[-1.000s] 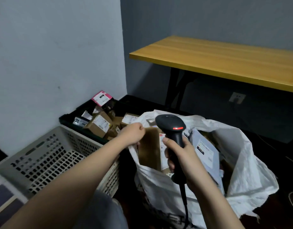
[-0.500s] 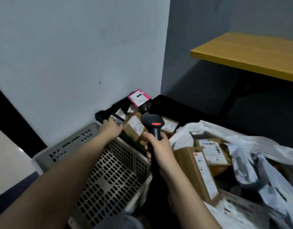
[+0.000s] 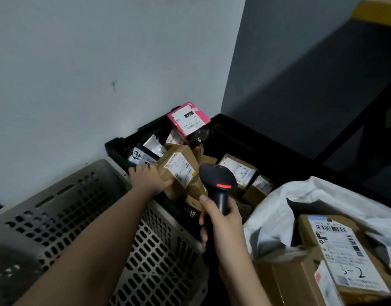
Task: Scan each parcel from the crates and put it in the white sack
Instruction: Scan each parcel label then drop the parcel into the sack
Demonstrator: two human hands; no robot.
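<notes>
While the right hand (image 3: 223,228) stays low in the middle of the frame, fingers wrapped round the handle of a black scanner (image 3: 217,186), the left hand (image 3: 149,178) reaches into the black crate (image 3: 234,133) at centre; its fingers clasp the near end of a brown cardboard box (image 3: 179,168); the box lies tilted, long axis running from lower right to upper left, white label facing up; it looks stiff and fairly light, best gripped across its narrow sides; the white sack (image 3: 278,204) sits lower right.
</notes>
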